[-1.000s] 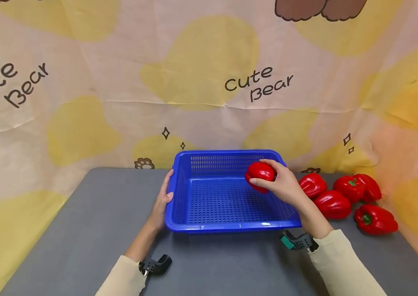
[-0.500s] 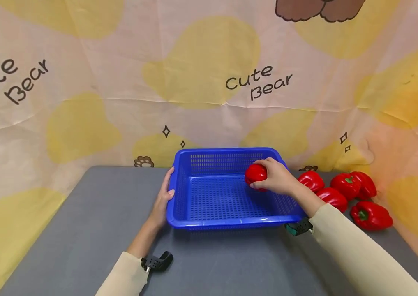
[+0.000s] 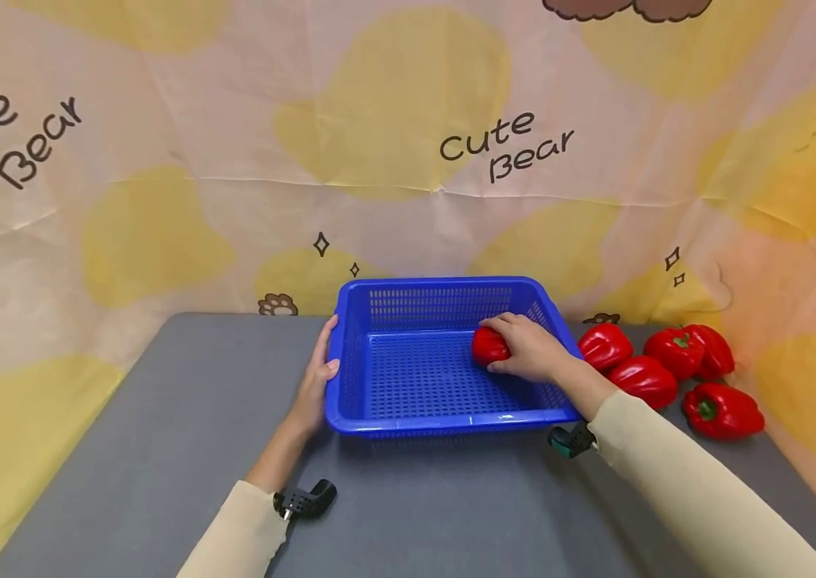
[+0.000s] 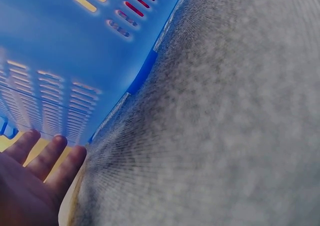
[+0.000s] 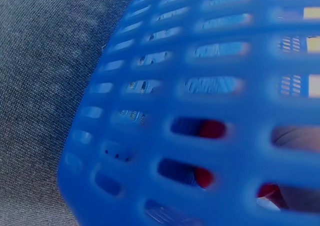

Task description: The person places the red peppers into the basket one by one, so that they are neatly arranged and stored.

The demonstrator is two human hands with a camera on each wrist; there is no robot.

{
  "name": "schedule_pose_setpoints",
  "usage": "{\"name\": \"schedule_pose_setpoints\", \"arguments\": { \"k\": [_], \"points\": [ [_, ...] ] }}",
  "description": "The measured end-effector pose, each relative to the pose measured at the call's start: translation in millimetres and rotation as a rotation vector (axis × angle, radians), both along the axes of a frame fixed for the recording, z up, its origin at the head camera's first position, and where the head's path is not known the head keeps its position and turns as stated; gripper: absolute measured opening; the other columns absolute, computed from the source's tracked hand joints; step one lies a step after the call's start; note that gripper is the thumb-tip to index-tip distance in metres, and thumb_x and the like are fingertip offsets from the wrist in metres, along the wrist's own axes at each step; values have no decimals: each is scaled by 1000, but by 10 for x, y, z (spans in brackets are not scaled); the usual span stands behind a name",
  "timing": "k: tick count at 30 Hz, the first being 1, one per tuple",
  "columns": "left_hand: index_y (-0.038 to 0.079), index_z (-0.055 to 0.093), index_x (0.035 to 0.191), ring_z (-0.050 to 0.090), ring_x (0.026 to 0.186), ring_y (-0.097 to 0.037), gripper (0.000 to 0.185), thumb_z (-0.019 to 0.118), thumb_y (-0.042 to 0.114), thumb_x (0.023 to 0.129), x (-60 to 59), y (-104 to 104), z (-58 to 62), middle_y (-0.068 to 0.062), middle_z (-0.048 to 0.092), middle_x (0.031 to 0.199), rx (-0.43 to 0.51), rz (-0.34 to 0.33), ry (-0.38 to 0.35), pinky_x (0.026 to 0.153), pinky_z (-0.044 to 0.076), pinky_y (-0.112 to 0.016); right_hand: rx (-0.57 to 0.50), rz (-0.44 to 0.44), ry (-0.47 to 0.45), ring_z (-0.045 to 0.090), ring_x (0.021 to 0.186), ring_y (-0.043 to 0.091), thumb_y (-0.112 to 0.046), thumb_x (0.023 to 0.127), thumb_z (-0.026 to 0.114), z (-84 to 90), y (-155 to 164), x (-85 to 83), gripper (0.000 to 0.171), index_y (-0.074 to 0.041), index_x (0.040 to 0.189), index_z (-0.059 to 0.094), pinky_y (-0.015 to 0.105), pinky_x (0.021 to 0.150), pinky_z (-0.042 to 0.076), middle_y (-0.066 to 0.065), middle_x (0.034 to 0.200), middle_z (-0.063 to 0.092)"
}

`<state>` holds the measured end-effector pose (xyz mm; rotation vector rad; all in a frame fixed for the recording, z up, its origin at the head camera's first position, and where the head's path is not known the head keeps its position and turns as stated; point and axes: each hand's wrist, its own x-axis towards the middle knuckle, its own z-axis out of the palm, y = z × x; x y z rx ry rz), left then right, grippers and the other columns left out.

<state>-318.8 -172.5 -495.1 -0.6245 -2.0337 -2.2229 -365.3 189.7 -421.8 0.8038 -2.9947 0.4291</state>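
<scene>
A blue plastic basket (image 3: 415, 423) with slotted walls stands on the table. Along its left outer wall lies my left hand (image 3: 315, 384), fingers fairly straight and thumb at the rim; the left wrist view shows those fingers (image 4: 42, 158) beside the slotted wall. Inside the basket, toward the right, my right hand (image 3: 532, 351) grips a red bell pepper (image 3: 489, 347) low over the floor. Whether the pepper touches the floor is hard to tell. Through the slots in the right wrist view, bits of the red pepper (image 5: 212, 129) and the hand show.
Several more red bell peppers (image 3: 676, 353) lie in a group to the basket's right, one (image 3: 724, 411) nearer the front. A grey table (image 3: 429, 506) lies under everything. Behind it hangs a printed cloth (image 3: 393, 233).
My right hand has lowered the bell pepper further into the basket and slightly to the left. The left hand keeps its place at the basket's left side.
</scene>
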Motion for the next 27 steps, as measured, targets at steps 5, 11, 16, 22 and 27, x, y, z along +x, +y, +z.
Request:
{"name": "schedule_pose_setpoints", "arguments": {
  "k": [5,11,16,22,27],
  "points": [
    [21,10,163,52,127,-27,74,34,22,93,-4,-2,-3,-19,20,166,-2,-1,0,89,57,-30,16,-20,-30,57,121,40,-20,81,82,8,-15,27,68,-5,141,54,58,97,54,21,136,58],
    [21,10,163,54,126,-26,74,34,20,93,1,-8,0,-19,20,166,8,-1,-15,88,58,-32,93,38,-38,62,112,34,-18,78,82,111,-12,114,64,-6,136,57,52,93,56,18,129,61],
    [22,11,163,53,126,-26,73,33,20,94,-3,-7,37,-18,20,166,6,2,-13,88,58,-32,131,58,-99,63,108,30,-21,78,84,220,34,236,64,-10,135,58,50,91,56,15,127,62],
    [22,10,163,48,131,-27,74,33,20,94,3,-5,56,-16,17,168,-1,2,-22,91,56,-31,168,80,-123,63,108,29,-21,78,85,254,77,326,64,-12,135,57,50,92,56,13,125,63],
    [21,9,164,49,129,-25,74,33,19,94,9,-2,35,-18,17,167,12,-5,-32,90,56,-30,187,86,-92,64,109,30,-20,77,86,230,93,339,64,-12,134,58,51,93,56,13,125,64]
  ]
}}
